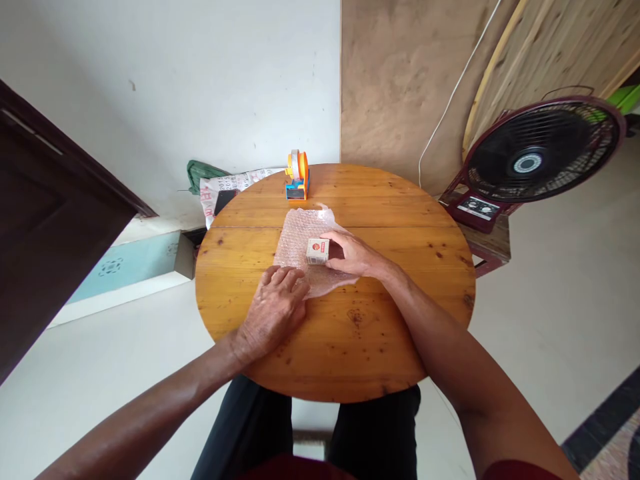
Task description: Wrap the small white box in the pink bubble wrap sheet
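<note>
A sheet of bubble wrap (pixel 300 230) lies flat near the middle of the round wooden table (pixel 400 320). On it stands a small white box (pixel 317 251) with a red mark. My right hand (pixel 353 255) grips the box from its right side, fingers closed around it. My left hand (pixel 274 308) rests palm down on the near edge of the bubble wrap, its fingers curled onto the sheet and pressing it to the table.
An orange and blue tape dispenser (pixel 297 175) stands at the table's far edge. A dark red fan (pixel 537 153) sits on a stand to the right. A printed bag (pixel 225 187) and dark door (pixel 45 213) are at the left.
</note>
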`<state>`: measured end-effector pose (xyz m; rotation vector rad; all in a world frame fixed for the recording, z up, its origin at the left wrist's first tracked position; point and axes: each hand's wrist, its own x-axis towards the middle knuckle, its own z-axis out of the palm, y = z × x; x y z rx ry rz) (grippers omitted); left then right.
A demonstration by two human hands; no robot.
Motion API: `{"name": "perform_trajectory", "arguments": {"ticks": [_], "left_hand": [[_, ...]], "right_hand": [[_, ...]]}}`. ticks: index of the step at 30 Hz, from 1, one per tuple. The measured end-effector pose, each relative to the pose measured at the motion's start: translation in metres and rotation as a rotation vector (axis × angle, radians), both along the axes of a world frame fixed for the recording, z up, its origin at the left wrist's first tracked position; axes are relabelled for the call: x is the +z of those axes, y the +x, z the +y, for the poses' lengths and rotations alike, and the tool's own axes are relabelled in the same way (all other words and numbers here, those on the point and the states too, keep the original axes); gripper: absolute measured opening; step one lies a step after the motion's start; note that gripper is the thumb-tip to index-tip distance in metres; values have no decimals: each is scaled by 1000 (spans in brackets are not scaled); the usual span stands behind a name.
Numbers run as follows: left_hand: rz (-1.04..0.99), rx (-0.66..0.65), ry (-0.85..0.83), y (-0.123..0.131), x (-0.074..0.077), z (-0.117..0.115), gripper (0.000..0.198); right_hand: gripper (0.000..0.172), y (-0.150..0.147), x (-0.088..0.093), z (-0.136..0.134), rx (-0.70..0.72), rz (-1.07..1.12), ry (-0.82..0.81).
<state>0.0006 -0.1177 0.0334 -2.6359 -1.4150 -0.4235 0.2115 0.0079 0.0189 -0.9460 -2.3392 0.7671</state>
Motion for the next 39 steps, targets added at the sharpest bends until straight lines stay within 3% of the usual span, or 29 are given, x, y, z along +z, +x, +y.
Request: {"name": "perform_trajectory", "arguments": {"ticks": [6,9,12,15,18,25,29,34,39], "left_hand": [[-101,13,101,-7,5,11,15],[-162,25,116,-6,16,25,12],[-206,51,56,-1,27,45,12],[-224,128,-38,5,34,68,13],[-230,212,-132,9,38,88,13],[-483,335,-361,13,27,105,11],[-613,321,-433,12,14,109,12],[-760,289,-520,9,10,110,15],[-830,272,-625,9,11,104,19]], "right_hand": [[54,0,7,0,4,6,-59],[56,5,13,1,104,128,-271],[48,12,13,3,107,230,-460],[37,17,14,6,29,363,-515],[48,20,20,6,17,459,-615],[48,22,27,1,-87,269,-476],[31,14,17,3,-166,328,-519],[30,6,10,4,-266,388,-523],[29,7,18,-1,-312,305,-544]]}}
